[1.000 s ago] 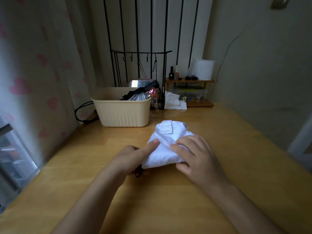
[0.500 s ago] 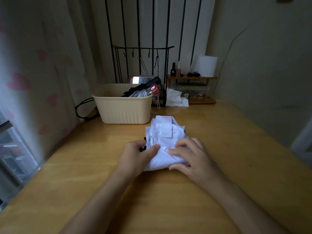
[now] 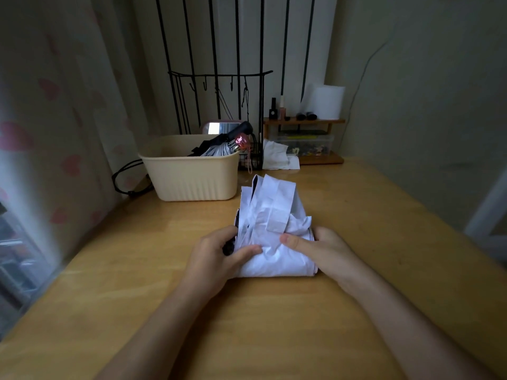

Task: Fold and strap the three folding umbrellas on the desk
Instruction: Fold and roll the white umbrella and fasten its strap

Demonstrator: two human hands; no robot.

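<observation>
Wooden and pale, the surface [image 3: 370, 220] fills most of the view. It runs back to a wall and to a heart-printed curtain [image 3: 49, 138] hanging left of the cream basket [image 3: 192, 179]. That basket stands on the surface toward the back. Two folded umbrellas lie inside it, a black umbrella [image 3: 211, 145] and a silver-pleated umbrella [image 3: 218, 152] whose pink handle pokes over the right rim.

Just in front of the basket and slightly to its right, near it but apart, lies the white umbrella [image 3: 274, 259]. Its canopy is gathered into a crumpled bundle pointing toward the basket.

The left hand [image 3: 216, 256] grips the bundle's left side. Its fingers [image 3: 226, 234] curl round the edge with a dark piece between them, and the thumb lies on top of the fabric. The right hand [image 3: 329, 248] clasps the right side with its thumb stretched across the top; its other fingers are hidden behind the cloth.

The white strap [image 3: 277, 215] lies down the top of the canopy, ending just beyond the right thumb. Right of the basket sit a white tissue [image 3: 277, 159] and a small wooden shelf [image 3: 304, 121]. A black cable [image 3: 126, 179] loops to the basket's left.
</observation>
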